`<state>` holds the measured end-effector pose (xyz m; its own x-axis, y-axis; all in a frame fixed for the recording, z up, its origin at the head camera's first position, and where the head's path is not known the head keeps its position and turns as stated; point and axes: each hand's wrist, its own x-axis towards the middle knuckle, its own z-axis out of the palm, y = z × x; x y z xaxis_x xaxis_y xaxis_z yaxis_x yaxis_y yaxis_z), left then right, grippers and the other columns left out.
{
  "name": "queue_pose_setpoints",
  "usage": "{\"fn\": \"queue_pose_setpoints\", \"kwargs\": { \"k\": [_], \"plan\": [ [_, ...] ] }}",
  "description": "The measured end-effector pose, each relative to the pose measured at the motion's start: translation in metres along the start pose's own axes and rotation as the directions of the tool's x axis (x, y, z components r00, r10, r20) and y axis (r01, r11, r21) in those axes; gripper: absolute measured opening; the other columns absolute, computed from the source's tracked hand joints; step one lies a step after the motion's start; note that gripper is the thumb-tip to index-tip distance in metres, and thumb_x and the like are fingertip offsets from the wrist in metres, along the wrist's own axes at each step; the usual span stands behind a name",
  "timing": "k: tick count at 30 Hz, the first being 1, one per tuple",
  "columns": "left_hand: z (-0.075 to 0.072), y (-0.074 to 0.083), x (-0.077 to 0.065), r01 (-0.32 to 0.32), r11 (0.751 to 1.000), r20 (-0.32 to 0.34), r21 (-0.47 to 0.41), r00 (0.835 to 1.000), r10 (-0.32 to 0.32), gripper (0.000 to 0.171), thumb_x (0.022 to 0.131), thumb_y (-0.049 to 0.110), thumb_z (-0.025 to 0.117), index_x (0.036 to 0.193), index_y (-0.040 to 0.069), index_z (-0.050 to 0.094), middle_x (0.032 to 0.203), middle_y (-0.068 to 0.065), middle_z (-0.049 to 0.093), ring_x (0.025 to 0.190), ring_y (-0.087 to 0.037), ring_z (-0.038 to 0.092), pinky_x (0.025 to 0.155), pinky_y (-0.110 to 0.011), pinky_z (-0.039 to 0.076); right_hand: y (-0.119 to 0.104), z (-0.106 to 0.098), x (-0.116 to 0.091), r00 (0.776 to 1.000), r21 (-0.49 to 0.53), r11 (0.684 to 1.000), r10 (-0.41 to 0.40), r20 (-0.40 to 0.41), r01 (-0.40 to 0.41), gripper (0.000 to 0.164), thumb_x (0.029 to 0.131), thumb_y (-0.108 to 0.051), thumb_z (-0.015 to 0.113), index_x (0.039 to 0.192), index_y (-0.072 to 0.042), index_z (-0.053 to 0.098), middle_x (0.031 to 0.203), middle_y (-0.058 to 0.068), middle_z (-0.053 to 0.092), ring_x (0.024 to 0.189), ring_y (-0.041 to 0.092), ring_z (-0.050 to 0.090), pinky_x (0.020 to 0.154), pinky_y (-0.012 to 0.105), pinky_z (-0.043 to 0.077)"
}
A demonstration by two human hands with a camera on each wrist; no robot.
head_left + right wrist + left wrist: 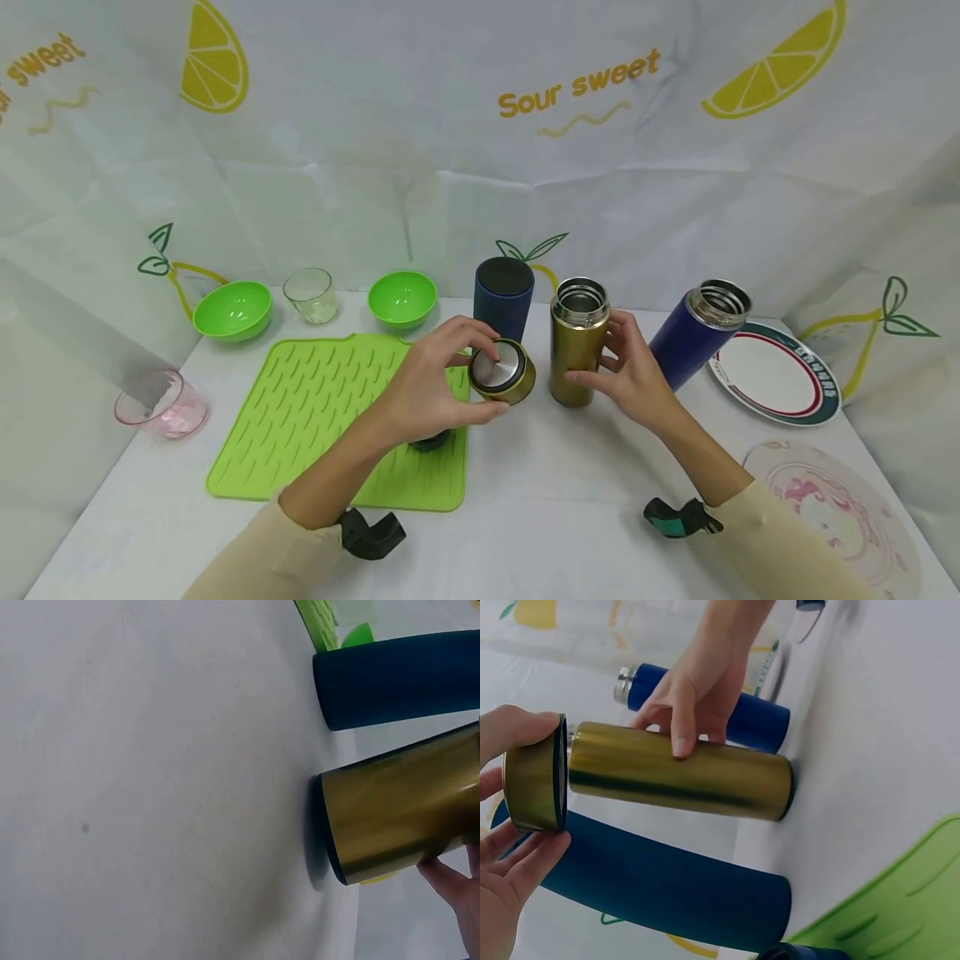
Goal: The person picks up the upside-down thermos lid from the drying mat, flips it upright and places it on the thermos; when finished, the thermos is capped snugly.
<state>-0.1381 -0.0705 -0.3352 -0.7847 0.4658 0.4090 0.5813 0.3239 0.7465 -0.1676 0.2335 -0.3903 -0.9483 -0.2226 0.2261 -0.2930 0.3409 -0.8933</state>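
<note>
My left hand [435, 379] pinches a gold bottle lid [522, 385] between thumb and fingers, its silver inner face tipped toward me in the head view. Beside it stands a gold thermos [573, 358], upright with its steel threaded mouth uncovered. My right hand [633, 375] grips this thermos around its side, thumb in front. In the left wrist view the lid [534, 780] hangs level with the bottle's mouth, close to it. Just behind the lid is a dark blue capped bottle [504, 296]. Right of the right hand, a blue thermos [692, 333] has its mouth uncovered.
A green ridged mat [300, 417] lies left, with a dark round piece [431, 442] on it, partly behind the left hand. Green bowls [234, 312] and a clear glass [311, 297] line the back; a pink glass [168, 406] sits left. Two plates [832, 400] lie right.
</note>
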Motion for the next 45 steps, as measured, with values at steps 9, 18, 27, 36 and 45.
{"fn": "queue_pose_setpoints", "kwargs": {
  "k": [9, 18, 27, 36, 45],
  "plan": [
    [-0.001, 0.01, 0.008, -0.061, 0.998, -0.06, -0.026, 0.996, 0.059, 0.042, 0.071, 0.019, 0.092, 0.104, 0.014, 0.066, 0.128, -0.002, 0.063, 0.122, -0.016, 0.061, 0.094, -0.036, 0.061, -0.014, -0.017, -0.008, 0.983, -0.126, 0.992, 0.042, 0.177, -0.02, 0.085, 0.075, -0.009, 0.09, 0.146, -0.014, 0.042, 0.146, 0.007, 0.055, 0.133, 0.016, 0.057, 0.111, 0.042, 0.051],
    [0.007, 0.017, 0.013, -0.107, 0.994, -0.045, -0.033, 0.993, 0.105, 0.043, 0.07, 0.018, 0.093, 0.102, 0.014, 0.064, 0.127, -0.002, 0.06, 0.121, -0.017, 0.062, 0.09, -0.037, 0.062, -0.025, -0.028, -0.012, 0.927, -0.193, 0.979, 0.014, 0.374, 0.063, 0.082, 0.075, -0.019, 0.092, 0.145, -0.019, 0.049, 0.142, 0.001, 0.059, 0.13, 0.001, 0.057, 0.108, 0.038, 0.054],
    [0.013, 0.017, 0.013, -0.119, 0.992, -0.046, -0.04, 0.992, 0.117, 0.048, 0.068, 0.019, 0.096, 0.102, 0.012, 0.062, 0.123, -0.004, 0.059, 0.117, -0.017, 0.062, 0.088, -0.031, 0.063, -0.033, -0.026, -0.014, 0.902, -0.191, 0.978, 0.007, 0.432, 0.084, 0.081, 0.074, -0.022, 0.092, 0.145, -0.021, 0.051, 0.144, 0.003, 0.06, 0.134, 0.032, 0.059, 0.106, 0.054, 0.053],
    [0.021, 0.018, 0.012, -0.113, 0.993, -0.045, -0.034, 0.993, 0.112, 0.049, 0.069, 0.024, 0.096, 0.101, 0.012, 0.06, 0.118, -0.002, 0.057, 0.111, -0.014, 0.06, 0.084, -0.024, 0.062, -0.034, -0.026, -0.016, 0.898, -0.205, 0.973, -0.004, 0.441, 0.105, 0.081, 0.073, -0.026, 0.093, 0.144, -0.022, 0.053, 0.142, 0.0, 0.061, 0.131, 0.022, 0.061, 0.104, 0.05, 0.056],
    [0.024, 0.014, 0.011, -0.093, 0.995, -0.029, -0.042, 0.995, 0.092, 0.048, 0.07, 0.021, 0.095, 0.099, 0.011, 0.059, 0.122, -0.003, 0.056, 0.112, -0.015, 0.061, 0.082, -0.022, 0.062, -0.033, -0.025, -0.016, 0.89, -0.216, 0.97, -0.004, 0.456, 0.115, 0.087, 0.074, -0.024, 0.092, 0.149, -0.019, 0.048, 0.15, 0.007, 0.055, 0.138, 0.039, 0.055, 0.105, 0.062, 0.051]
  ]
}}
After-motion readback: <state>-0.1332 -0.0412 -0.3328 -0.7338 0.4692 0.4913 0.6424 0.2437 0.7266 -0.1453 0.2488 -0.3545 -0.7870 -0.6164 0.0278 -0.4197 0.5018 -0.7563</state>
